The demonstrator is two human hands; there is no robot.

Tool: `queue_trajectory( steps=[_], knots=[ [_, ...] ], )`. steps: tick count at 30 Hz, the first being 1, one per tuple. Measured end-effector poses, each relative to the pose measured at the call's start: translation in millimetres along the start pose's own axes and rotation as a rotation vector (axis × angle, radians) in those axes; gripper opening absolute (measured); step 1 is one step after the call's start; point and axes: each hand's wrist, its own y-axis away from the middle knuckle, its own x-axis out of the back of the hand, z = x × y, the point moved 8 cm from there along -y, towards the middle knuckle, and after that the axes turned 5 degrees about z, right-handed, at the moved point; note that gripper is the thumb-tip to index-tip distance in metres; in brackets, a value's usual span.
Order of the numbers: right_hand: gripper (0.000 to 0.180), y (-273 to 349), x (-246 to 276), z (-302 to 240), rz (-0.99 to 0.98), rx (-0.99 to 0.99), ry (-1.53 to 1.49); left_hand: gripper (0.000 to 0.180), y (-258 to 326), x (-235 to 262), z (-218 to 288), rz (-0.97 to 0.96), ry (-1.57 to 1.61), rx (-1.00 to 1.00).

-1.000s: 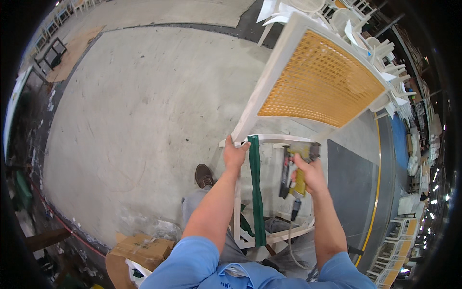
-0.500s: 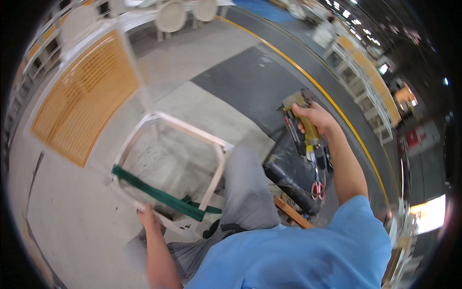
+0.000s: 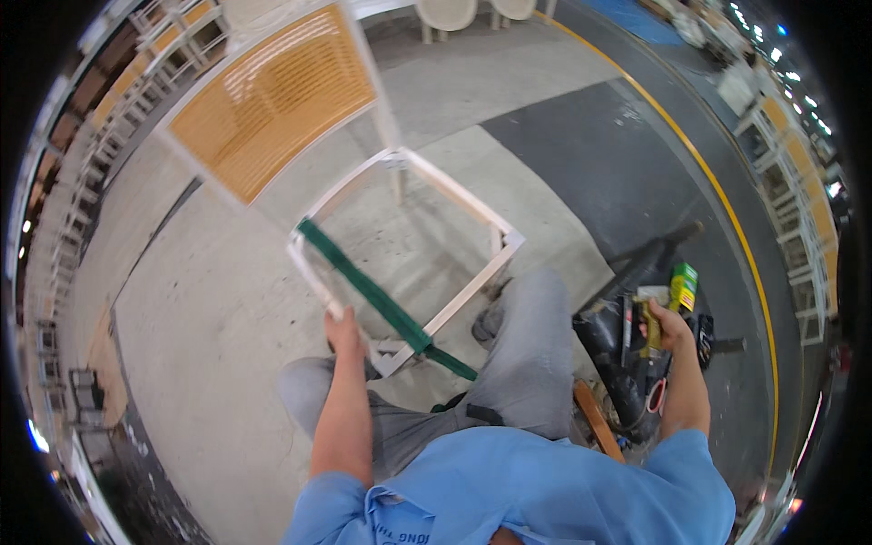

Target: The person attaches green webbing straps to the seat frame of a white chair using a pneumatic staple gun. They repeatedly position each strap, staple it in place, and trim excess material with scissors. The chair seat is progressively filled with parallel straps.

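Wooden chair frame [image 3: 468,289]: before the knees [image 3: 542,304]; likely stiff, light; best held by its rails [image 3: 459,194]
Green strap [image 3: 363,281]: likely soft
Left hand [image 3: 344,332]: gripping a rail
Right hand [image 3: 671,327]: gripping nail gun [image 3: 651,332]

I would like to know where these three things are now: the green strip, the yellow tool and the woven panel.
Green strip [image 3: 365,285], head view: middle of its length.
Yellow tool [image 3: 651,332], head view: its grip.
Woven panel [image 3: 277,104], head view: middle of the weave.
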Motion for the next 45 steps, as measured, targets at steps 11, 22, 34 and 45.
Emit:
queue_trajectory(
  steps=[11,22,34,45],
  knots=[
    [0.035,56.8,-52.5,-94.8,0.273,0.817,0.681,0.029,97.1,26.1,14.5,-0.147,-0.308,-0.092],
    [0.031,113.8,-427.7,3.8,-0.679,0.734,0.516,0.072,178.3,-9.1,-90.0,-0.158,0.064,0.853],
    [0.043,47.5,-450.1,131.3,-0.778,0.348,1.091,0.041,186.8,-29.8,-96.5,-0.201,0.045,0.733],
    [0.049,49.9,-499.6,186.9,-0.967,0.241,1.174,0.043,221.1,-8.2,-158.4,-0.545,-0.338,1.050]
  ],
)
